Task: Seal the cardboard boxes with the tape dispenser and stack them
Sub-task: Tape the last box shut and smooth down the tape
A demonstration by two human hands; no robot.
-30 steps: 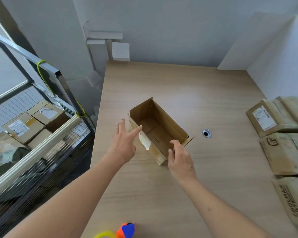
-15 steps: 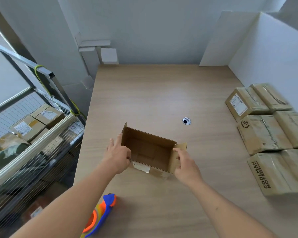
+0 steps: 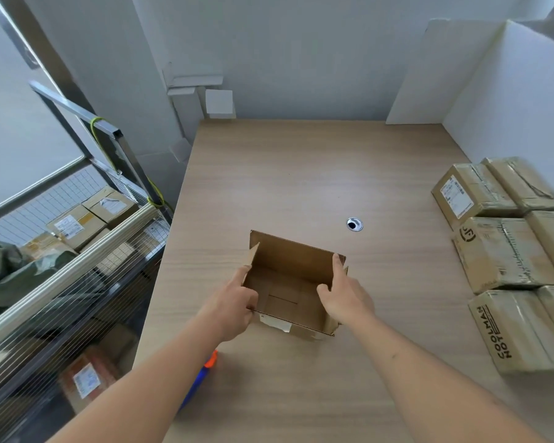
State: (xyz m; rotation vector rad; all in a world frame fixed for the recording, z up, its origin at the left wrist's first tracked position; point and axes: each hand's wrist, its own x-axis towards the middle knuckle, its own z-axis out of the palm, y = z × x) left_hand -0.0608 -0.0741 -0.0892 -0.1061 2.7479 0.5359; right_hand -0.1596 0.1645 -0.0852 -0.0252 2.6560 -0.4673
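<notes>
Head view: one wide downward look over a wooden table (image 3: 301, 174), with both forearms reaching in from the near edge.
Open box: a brown cardboard box (image 3: 296, 270) stands on the table near its middle, top open, flaps up, its bare inside showing.
Left hand: the left hand (image 3: 234, 302) is at the box's left end; its forefinger lies straight along the left flap, the other fingers curl beside the wall; a real grip cannot be told.
Right hand: the right hand (image 3: 343, 292) holds the box's right wall, thumb inside, fingers up along the outer side.
Tape dispenser: a blue and orange tape dispenser (image 3: 205, 372) lies at the near left table edge, mostly hidden under the left forearm.
Sealed boxes: taped boxes (image 3: 502, 251) sit in rows along the right side, well apart from the open one.
Cable hole: a round metal grommet (image 3: 354, 224) lies just beyond the open box.
Left of table: a wire cage (image 3: 77, 266) holds more labelled parcels.
</notes>
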